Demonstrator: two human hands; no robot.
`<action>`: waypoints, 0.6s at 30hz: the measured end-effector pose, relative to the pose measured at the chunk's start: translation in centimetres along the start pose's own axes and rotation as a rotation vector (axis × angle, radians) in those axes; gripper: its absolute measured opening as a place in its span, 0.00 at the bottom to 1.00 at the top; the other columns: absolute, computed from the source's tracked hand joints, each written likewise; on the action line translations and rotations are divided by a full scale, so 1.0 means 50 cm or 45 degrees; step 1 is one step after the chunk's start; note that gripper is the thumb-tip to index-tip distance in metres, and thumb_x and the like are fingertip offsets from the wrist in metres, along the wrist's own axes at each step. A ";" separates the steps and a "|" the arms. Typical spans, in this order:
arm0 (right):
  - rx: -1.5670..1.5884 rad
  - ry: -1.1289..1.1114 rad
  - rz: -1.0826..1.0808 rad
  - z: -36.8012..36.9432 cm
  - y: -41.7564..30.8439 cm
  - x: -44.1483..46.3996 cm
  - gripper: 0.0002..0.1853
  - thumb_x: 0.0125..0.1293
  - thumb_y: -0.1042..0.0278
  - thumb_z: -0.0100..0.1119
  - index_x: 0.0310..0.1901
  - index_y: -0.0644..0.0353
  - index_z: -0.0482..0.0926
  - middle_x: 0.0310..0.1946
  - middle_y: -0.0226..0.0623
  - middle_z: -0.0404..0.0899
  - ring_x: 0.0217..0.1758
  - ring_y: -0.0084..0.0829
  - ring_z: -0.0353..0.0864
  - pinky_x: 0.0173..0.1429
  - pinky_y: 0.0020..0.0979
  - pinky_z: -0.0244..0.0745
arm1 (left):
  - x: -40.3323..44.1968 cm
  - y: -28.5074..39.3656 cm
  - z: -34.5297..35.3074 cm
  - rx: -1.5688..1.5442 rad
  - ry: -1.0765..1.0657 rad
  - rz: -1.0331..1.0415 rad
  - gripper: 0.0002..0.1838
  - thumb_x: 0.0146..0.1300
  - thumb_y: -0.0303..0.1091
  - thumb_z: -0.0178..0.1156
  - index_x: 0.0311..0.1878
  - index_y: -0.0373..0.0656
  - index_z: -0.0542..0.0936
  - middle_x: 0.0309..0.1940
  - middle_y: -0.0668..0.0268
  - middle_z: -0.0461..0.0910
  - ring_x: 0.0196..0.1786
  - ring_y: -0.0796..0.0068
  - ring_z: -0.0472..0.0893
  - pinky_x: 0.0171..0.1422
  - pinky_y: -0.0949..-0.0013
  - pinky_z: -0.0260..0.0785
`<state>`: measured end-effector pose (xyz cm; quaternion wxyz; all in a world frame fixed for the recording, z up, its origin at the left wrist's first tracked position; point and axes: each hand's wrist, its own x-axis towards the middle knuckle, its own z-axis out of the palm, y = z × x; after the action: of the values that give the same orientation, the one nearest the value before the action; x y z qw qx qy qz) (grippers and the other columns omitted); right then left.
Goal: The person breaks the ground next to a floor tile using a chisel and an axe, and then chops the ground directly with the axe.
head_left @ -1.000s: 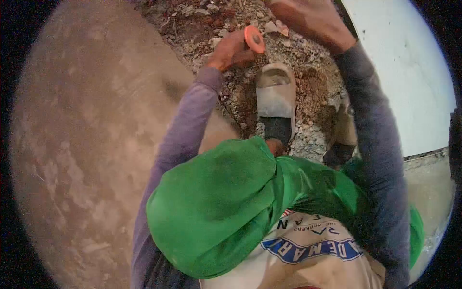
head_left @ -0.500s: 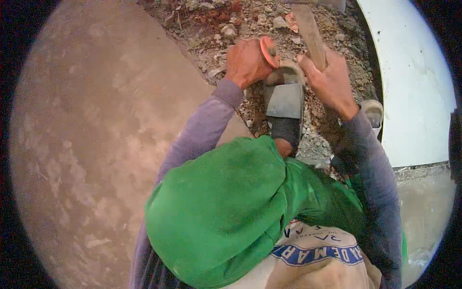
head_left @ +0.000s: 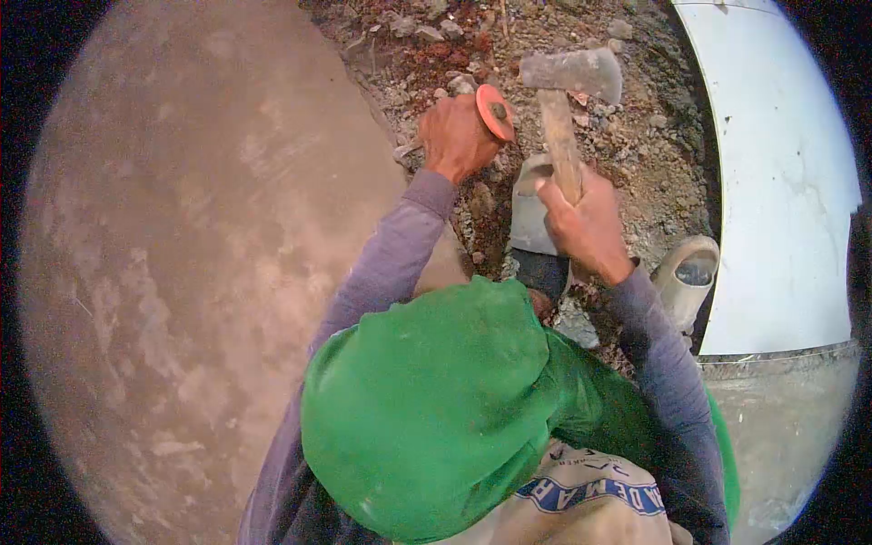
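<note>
My left hand (head_left: 454, 136) is closed around a chisel with a round orange hand guard (head_left: 491, 102). The chisel's struck end (head_left: 498, 111) shows in the middle of the guard, and its tip points left toward the edge of the concrete slab (head_left: 209, 227). In my right hand (head_left: 590, 222) is a hatchet, gripped by its wooden handle (head_left: 559, 136). Its grey metal head (head_left: 577, 74) is to the right of the guard and apart from it, the flared edge facing right. My right hand partly covers the grey slide sandal (head_left: 531, 213) on my foot.
Rubble and loose soil (head_left: 636, 154) fill the strip between the slab and a white panel (head_left: 781, 182) on the right. My other foot's beige sandal (head_left: 686, 282) rests beside the panel. Green cloth (head_left: 445, 400) covers my bent knee.
My right hand has come down toward my body, bringing the hatchet head into view. My left hand, still on the chisel, appears slightly lower and farther left. The view has shifted a little.
</note>
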<state>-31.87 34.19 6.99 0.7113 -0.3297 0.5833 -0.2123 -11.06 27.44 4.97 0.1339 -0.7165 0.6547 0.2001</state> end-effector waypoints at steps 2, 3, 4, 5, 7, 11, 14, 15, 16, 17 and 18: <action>0.021 0.122 -0.217 0.026 0.026 -0.002 0.13 0.65 0.62 0.64 0.40 0.66 0.81 0.25 0.40 0.79 0.28 0.34 0.79 0.39 0.39 0.77 | 0.003 0.001 0.000 -0.013 0.014 -0.003 0.17 0.53 0.53 0.72 0.37 0.52 0.90 0.29 0.56 0.88 0.34 0.47 0.87 0.37 0.47 0.80; -0.007 0.112 -0.240 0.020 0.033 0.001 0.13 0.64 0.62 0.64 0.39 0.66 0.81 0.25 0.39 0.80 0.28 0.34 0.80 0.38 0.39 0.77 | 0.003 0.000 -0.003 -0.040 0.029 0.016 0.17 0.53 0.54 0.72 0.37 0.51 0.90 0.30 0.55 0.88 0.34 0.47 0.87 0.38 0.47 0.79; -0.035 0.102 -0.264 0.013 0.037 0.004 0.13 0.64 0.63 0.64 0.39 0.66 0.81 0.25 0.38 0.80 0.28 0.34 0.80 0.37 0.39 0.77 | 0.004 0.001 -0.006 -0.067 0.045 0.033 0.18 0.53 0.54 0.72 0.37 0.50 0.90 0.30 0.55 0.88 0.34 0.46 0.87 0.38 0.46 0.79; -0.063 0.093 -0.287 0.007 0.039 0.006 0.12 0.63 0.63 0.65 0.39 0.65 0.82 0.25 0.37 0.80 0.28 0.34 0.80 0.37 0.38 0.77 | 0.004 0.003 -0.010 -0.099 0.057 0.023 0.18 0.53 0.54 0.72 0.37 0.50 0.90 0.30 0.55 0.88 0.35 0.46 0.87 0.39 0.47 0.79; 0.063 0.013 -0.015 -0.035 -0.018 0.006 0.12 0.63 0.63 0.65 0.38 0.64 0.82 0.24 0.35 0.80 0.25 0.32 0.80 0.32 0.36 0.75 | -0.001 0.000 -0.019 -0.157 0.070 -0.010 0.17 0.53 0.53 0.72 0.36 0.50 0.90 0.31 0.54 0.88 0.35 0.46 0.87 0.39 0.47 0.79; 0.617 0.410 -0.120 -0.079 -0.119 0.019 0.08 0.69 0.66 0.61 0.32 0.58 0.79 0.19 0.28 0.75 0.16 0.24 0.71 0.23 0.30 0.68 | -0.002 -0.020 -0.013 -0.176 0.135 0.056 0.15 0.53 0.51 0.73 0.37 0.51 0.90 0.32 0.54 0.88 0.37 0.47 0.87 0.40 0.48 0.79; 0.413 0.476 -0.321 -0.005 0.043 0.017 0.07 0.67 0.68 0.60 0.32 0.60 0.78 0.22 0.32 0.75 0.22 0.32 0.75 0.30 0.34 0.73 | -0.005 -0.009 -0.021 -0.194 0.122 0.065 0.15 0.54 0.50 0.74 0.37 0.52 0.90 0.32 0.55 0.88 0.37 0.46 0.86 0.41 0.48 0.79; -0.015 0.375 -0.707 0.021 0.079 0.013 0.07 0.68 0.67 0.59 0.34 0.60 0.77 0.23 0.31 0.76 0.22 0.27 0.77 0.28 0.32 0.73 | -0.019 0.004 -0.033 -0.228 0.120 0.051 0.15 0.54 0.50 0.74 0.37 0.52 0.90 0.32 0.55 0.88 0.37 0.45 0.86 0.41 0.48 0.79; -0.197 0.278 -0.826 0.026 0.079 0.029 0.07 0.67 0.67 0.58 0.36 0.61 0.77 0.23 0.30 0.76 0.22 0.25 0.77 0.27 0.31 0.73 | -0.009 0.006 -0.045 -0.254 0.145 0.038 0.15 0.54 0.51 0.74 0.37 0.52 0.90 0.32 0.55 0.88 0.37 0.45 0.86 0.42 0.48 0.79; -0.362 0.187 -0.957 0.032 0.080 0.045 0.07 0.67 0.66 0.58 0.37 0.61 0.77 0.23 0.30 0.76 0.21 0.23 0.78 0.26 0.29 0.72 | 0.005 -0.002 -0.047 -0.234 0.179 0.032 0.15 0.54 0.51 0.74 0.37 0.52 0.90 0.32 0.55 0.88 0.37 0.45 0.86 0.42 0.47 0.79; -0.271 0.097 -0.766 0.012 0.073 0.034 0.07 0.67 0.66 0.59 0.38 0.61 0.77 0.23 0.29 0.76 0.20 0.23 0.77 0.25 0.29 0.72 | -0.007 -0.009 -0.036 -0.220 0.166 0.009 0.15 0.54 0.51 0.74 0.37 0.52 0.90 0.31 0.55 0.88 0.37 0.45 0.86 0.42 0.47 0.79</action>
<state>-31.21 35.69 3.28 0.5556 -0.5518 0.5050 -0.3630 -10.45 26.99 6.69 0.0283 -0.7346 0.6448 0.2093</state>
